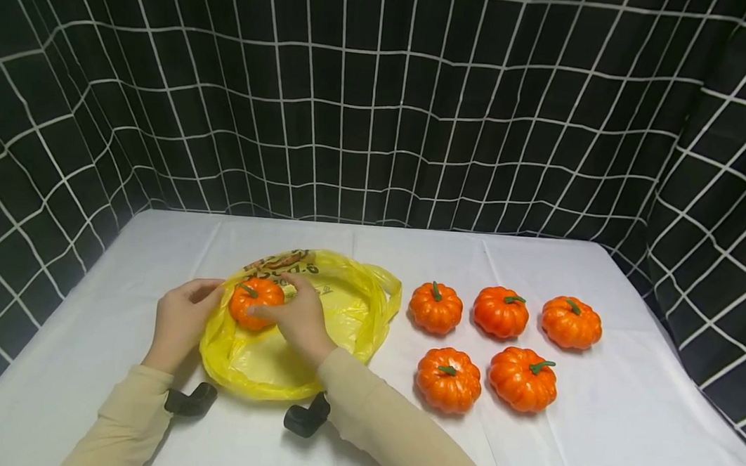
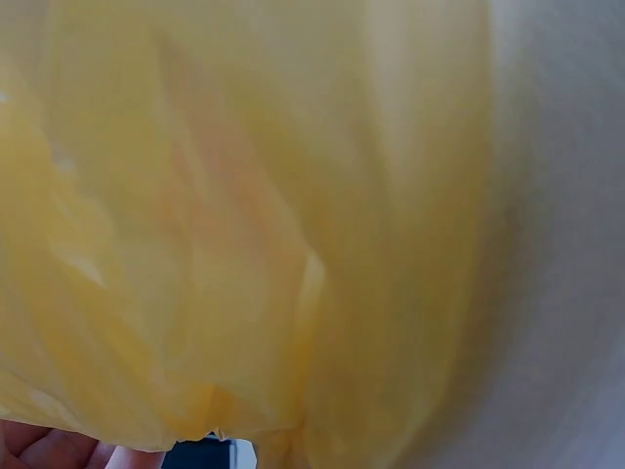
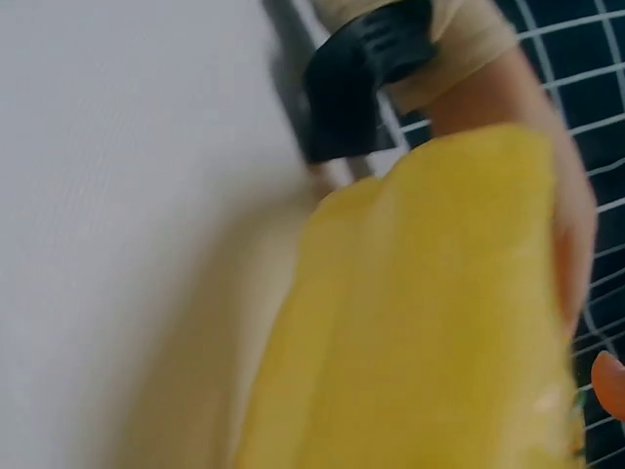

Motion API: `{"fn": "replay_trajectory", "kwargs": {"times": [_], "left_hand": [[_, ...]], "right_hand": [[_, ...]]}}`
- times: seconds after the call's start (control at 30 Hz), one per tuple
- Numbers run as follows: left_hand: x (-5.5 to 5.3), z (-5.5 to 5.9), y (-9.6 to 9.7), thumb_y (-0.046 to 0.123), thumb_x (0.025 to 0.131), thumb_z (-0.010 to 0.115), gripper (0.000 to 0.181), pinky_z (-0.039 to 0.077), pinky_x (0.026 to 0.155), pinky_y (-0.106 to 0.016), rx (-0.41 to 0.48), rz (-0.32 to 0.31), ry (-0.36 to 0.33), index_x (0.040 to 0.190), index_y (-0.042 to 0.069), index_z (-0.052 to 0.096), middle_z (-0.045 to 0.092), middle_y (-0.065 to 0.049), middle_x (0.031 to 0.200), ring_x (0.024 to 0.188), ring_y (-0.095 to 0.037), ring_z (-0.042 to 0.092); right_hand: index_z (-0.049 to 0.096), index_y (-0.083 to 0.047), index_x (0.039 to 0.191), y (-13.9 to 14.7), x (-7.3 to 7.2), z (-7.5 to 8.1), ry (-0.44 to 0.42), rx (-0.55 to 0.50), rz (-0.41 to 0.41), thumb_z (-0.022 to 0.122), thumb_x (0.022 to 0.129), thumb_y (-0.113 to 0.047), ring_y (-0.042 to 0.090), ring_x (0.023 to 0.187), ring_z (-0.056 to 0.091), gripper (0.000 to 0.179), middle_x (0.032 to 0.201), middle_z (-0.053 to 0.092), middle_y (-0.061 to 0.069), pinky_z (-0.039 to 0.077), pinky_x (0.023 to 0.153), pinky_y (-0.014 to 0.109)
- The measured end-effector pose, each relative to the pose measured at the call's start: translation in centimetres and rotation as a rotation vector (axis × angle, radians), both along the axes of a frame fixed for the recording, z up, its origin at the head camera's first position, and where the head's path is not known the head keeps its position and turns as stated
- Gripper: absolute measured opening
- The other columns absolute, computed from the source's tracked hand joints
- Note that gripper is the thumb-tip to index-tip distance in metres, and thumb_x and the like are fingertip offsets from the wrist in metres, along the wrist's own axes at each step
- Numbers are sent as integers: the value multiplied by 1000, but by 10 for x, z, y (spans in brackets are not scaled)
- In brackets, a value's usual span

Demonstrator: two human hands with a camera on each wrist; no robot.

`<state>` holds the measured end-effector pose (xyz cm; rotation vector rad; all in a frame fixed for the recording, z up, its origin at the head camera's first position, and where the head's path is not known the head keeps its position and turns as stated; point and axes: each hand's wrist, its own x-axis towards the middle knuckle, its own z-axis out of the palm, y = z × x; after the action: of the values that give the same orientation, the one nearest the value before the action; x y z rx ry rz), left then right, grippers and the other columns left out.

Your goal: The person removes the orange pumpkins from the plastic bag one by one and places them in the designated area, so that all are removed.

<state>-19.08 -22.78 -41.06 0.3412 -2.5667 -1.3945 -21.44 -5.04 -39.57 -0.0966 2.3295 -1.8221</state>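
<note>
A yellow plastic bag (image 1: pixel 343 323) lies spread on the white table with its mouth facing up. On its left rim, my left hand (image 1: pixel 178 321) pinches the plastic; its fingertips are partly hidden. My right hand (image 1: pixel 302 317) reaches over the bag and holds an orange pumpkin (image 1: pixel 258 299) with a green stem between thumb and fingers, inside the bag's left part. In the left wrist view, yellow plastic (image 2: pixel 244 195) fills most of the picture, with fingers (image 2: pixel 59 449) low at the left. The right wrist view shows the bag's outer side (image 3: pixel 439 293) and one fingertip (image 3: pixel 607 386).
Several more orange pumpkins stand right of the bag: a back row with a middle one (image 1: pixel 501 312), and two nearer, one at left (image 1: pixel 448 380) and one at right (image 1: pixel 523 379). A white cloth (image 1: pixel 629 415) covers the table. Black white-gridded fabric (image 1: pixel 379 121) encloses the back and sides.
</note>
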Motion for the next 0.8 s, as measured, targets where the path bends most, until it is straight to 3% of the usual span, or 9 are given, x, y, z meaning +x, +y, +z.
{"fn": "replay_trajectory", "kwargs": {"times": [0.47,0.8], "left_hand": [[1,2,0,27,100,56,37,46,107,-51,0,-3,-2,125,1,66,66,-24,128,125,-38,58],[0,-2,-1,26,100,56,36,49,105,-49,9,-6,14,123,1,66,67,-23,127,123,-37,59]], "right_hand": [[45,-7,146,-20,-4,-14,-57,-12,-45,87,72,-11,30,133,52,85,147,51,14,42,115,42],[53,-9,141,-24,-6,-19,-64,-13,-76,86,73,-6,29,129,56,75,141,57,11,45,112,42]]}}
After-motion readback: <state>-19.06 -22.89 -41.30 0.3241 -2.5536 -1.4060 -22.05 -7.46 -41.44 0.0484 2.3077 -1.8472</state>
